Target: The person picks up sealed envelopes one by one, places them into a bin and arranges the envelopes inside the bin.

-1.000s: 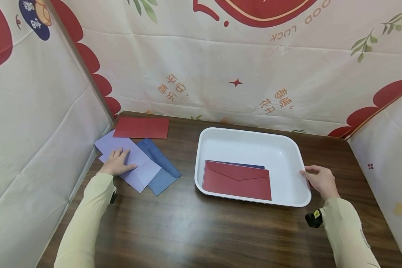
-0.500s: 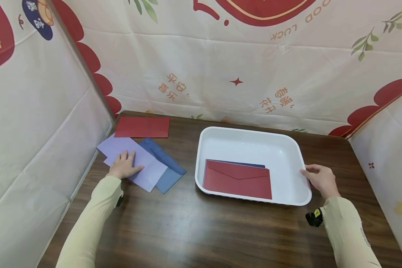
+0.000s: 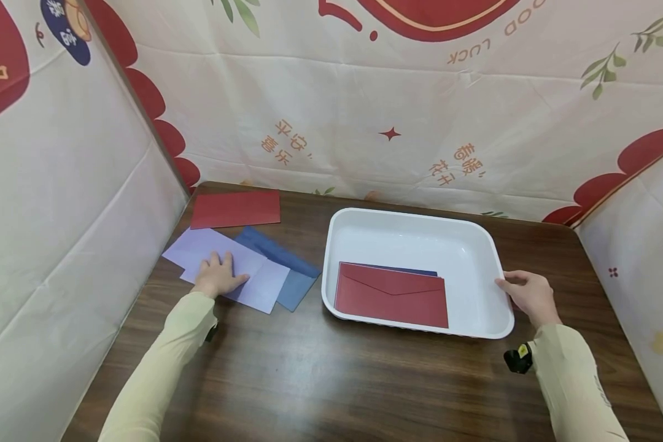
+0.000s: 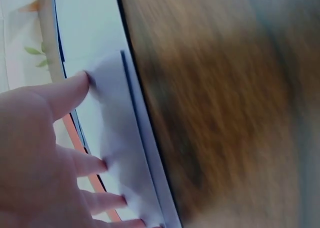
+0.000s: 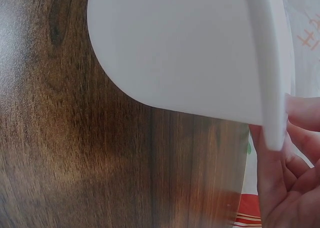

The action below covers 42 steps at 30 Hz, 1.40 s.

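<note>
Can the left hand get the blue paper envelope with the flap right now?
Probably yes. The left hand rests on the pale purple flat papers, which cover part of the blue paper envelope, but its right end sticks out uncovered, so nothing seems to block that part.

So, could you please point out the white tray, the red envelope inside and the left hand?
White tray [image 3: 468,291], head view: bare floor.
Red envelope [image 3: 391,303], head view: below flap tip.
Left hand [image 3: 217,278], head view: back of hand.
</note>
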{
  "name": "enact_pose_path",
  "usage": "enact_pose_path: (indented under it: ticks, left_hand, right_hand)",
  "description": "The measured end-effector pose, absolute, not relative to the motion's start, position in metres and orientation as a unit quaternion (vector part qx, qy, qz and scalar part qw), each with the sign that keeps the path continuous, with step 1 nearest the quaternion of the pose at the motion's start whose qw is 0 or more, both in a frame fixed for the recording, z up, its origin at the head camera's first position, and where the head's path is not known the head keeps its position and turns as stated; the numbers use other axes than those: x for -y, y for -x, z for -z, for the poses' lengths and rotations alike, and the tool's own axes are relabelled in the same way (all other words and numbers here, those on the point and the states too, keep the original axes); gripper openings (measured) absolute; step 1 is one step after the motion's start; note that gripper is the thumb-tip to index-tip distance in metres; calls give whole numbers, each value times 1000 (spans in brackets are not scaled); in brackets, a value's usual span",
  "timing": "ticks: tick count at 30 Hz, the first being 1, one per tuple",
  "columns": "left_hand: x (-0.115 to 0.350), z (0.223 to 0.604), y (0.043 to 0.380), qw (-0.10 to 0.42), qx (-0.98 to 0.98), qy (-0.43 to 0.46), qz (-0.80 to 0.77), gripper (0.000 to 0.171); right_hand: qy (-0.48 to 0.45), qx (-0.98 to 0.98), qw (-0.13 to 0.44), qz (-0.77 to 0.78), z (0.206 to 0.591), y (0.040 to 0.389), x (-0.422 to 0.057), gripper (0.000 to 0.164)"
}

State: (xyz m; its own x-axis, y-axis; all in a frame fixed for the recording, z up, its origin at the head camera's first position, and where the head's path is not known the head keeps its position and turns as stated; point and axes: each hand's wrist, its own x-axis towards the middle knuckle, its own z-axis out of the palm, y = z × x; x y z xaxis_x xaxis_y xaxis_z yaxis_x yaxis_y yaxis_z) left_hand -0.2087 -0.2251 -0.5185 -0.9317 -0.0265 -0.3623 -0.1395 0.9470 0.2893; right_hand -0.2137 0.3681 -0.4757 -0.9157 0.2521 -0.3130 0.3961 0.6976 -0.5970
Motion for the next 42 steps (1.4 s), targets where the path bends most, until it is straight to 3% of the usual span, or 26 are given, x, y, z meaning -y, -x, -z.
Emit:
enact_pose_path:
  ticks: [9, 17, 32, 42]
  left_hand:
    - [209, 518, 211, 187, -966, 73, -162, 85]
    - [207, 525, 205, 174, -966, 73, -176, 87]
    - [219, 524, 198, 176, -967, -1, -185, 88]
    - [223, 522, 195, 156, -966, -69, -195, 85]
  right_hand:
    - [-203, -911, 88, 349, 503, 228, -391, 63]
    - [-190, -912, 95, 351, 492, 222, -380, 64]
    - [-190, -911, 93, 354, 486, 221, -376, 63]
    - [-206, -908, 88, 354, 506, 230, -394, 64]
